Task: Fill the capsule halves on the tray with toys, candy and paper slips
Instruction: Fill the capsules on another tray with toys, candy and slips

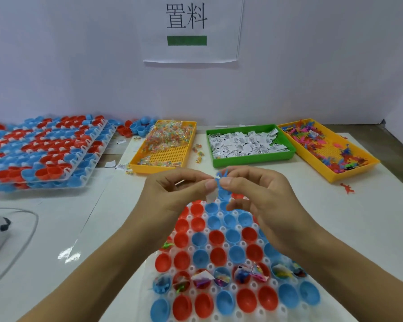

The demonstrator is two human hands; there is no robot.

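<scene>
Two hands, left hand (172,194) and right hand (256,196), pinch a blue toy (220,185) at frame centre, perhaps with a paper slip; drop it squarely into one empty cup on the tray (221,228).

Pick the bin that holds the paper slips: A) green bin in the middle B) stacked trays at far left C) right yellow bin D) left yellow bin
A: the green bin is full of white printed paper slips, while the left yellow bin holds wrapped candy and the right yellow bin holds small plastic toys.
</scene>
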